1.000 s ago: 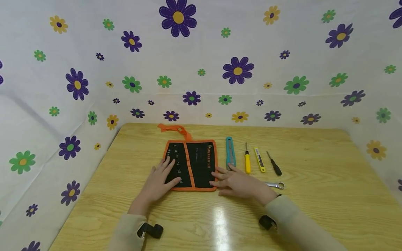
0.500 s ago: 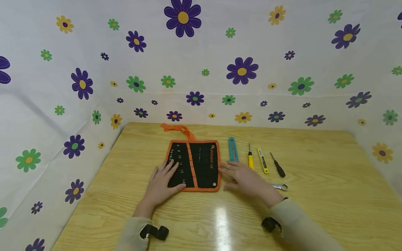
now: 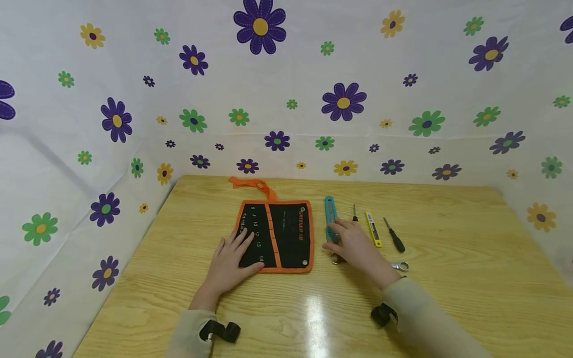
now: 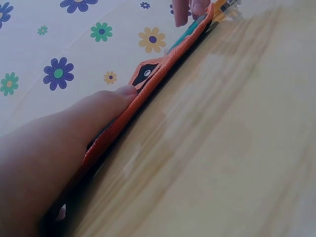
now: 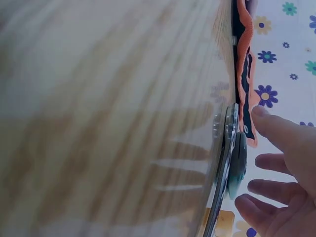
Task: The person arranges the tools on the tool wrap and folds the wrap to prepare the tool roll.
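Note:
My left hand (image 3: 230, 261) lies with spread fingers on the left half of a black tool pouch (image 3: 291, 233) with orange trim. In the left wrist view its thumb presses on the orange edge (image 4: 114, 126). Over the lower part of a teal utility knife (image 3: 330, 211) hovers my right hand (image 3: 358, 248), its fingers slightly bent and holding nothing. The right wrist view has these fingers beside the utility knife (image 5: 238, 165) and a metal wrench (image 5: 223, 170). From above, the hand hides the wrench's middle and most of a yellow-handled screwdriver (image 3: 355, 218).
Right of my hand lie a small yellow cutter (image 3: 374, 231) and a black-handled screwdriver (image 3: 395, 239). An orange strap (image 3: 255, 184) trails from the pouch's top edge. Flower-patterned white cloth (image 3: 286, 64) stands behind the wooden table (image 3: 277, 313).
My right hand has left the pouch's right edge and shifted right, over the utility knife's lower part. My left hand stays on the pouch.

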Tool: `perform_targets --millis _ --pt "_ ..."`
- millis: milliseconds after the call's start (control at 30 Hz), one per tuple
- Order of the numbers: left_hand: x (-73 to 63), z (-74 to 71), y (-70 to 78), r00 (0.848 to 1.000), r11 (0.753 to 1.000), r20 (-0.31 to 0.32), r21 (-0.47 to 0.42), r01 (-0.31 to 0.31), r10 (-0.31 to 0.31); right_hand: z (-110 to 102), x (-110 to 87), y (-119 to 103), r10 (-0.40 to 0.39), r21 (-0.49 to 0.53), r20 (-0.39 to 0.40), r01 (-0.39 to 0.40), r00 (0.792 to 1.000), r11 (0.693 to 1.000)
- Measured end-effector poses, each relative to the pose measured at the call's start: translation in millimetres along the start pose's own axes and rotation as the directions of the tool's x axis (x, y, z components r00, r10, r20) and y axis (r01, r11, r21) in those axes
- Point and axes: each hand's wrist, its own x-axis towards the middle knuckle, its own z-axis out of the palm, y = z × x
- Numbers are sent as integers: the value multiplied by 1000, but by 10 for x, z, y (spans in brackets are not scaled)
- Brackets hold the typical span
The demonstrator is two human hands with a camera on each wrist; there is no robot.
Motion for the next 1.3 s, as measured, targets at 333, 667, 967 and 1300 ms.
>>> perform_targets --millis 333,667,967,1300 --pt "13 -12 -2 1000 1000 14 1 7 -7 -6 52 -8 -7 -18 82 8 997 1000" --pt "27 -5 4 1000 1000 22 18 7 -8 -60 27 9 71 89 64 -76 995 993" --pt "35 -10 2 1000 1000 25 12 4 -4 -191 -148 22 127 284 -131 -85 983 955" --pt "23 -18 8 1000 1000 26 12 4 -4 -319 -267 134 347 470 -217 -214 912 856"
